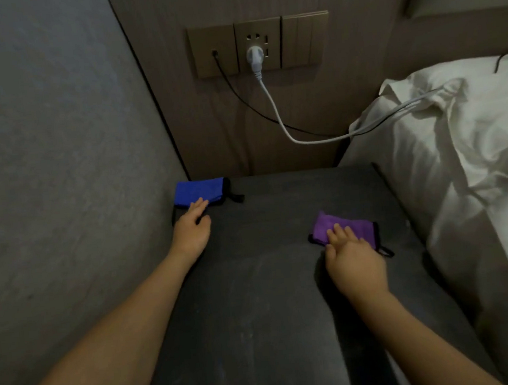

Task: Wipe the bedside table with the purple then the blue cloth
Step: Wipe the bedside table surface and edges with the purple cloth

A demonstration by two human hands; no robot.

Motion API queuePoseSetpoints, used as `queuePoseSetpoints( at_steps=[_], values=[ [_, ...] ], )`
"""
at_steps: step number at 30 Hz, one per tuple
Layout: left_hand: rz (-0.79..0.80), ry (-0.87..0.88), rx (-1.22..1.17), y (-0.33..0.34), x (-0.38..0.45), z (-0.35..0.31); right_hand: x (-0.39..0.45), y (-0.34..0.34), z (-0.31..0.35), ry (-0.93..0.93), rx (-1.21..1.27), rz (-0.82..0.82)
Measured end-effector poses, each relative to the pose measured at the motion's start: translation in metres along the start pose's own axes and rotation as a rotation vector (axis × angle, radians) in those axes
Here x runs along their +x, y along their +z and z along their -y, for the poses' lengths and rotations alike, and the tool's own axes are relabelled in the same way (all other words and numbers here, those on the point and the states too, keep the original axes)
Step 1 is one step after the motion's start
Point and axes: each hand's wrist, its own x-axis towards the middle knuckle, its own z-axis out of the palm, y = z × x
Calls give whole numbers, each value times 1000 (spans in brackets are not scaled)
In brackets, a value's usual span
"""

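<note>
The dark bedside table fills the middle of the view. A folded blue cloth with black edging lies at its far left corner. My left hand rests flat on the table, fingertips on the blue cloth's near edge. A folded purple cloth lies at the right side of the table. My right hand lies flat on it, fingers spread over its near half.
A grey wall borders the table on the left. A bed with white bedding stands along the right. Behind the table a socket panel holds a white plug and cable and a black cable running toward the bed.
</note>
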Motion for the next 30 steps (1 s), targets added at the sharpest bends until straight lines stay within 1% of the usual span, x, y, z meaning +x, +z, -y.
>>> queuePoseSetpoints(
  at_steps=[4,9,14,17,20,23,26,30],
  values=[
    [48,4,52,-10,-25,14,-10,8,46,-85,44,46],
    [159,-137,-6,-26,-16,9,-20,24,102,-214,98,81],
    [196,-177,-49,-32,-10,6,-33,40,159,-364,168,147],
    [280,-205,12,-38,-8,1,-41,47,186,-426,183,185],
    [363,-238,37,-47,0,-3,-46,52,200,-461,173,210],
    [375,-272,95,-51,4,-8,-47,54,203,-514,179,204],
    [385,-215,173,-44,-1,-11,-49,54,197,-554,197,190],
    [352,-149,122,-35,-11,-1,-56,52,181,-577,215,172]
  ],
)
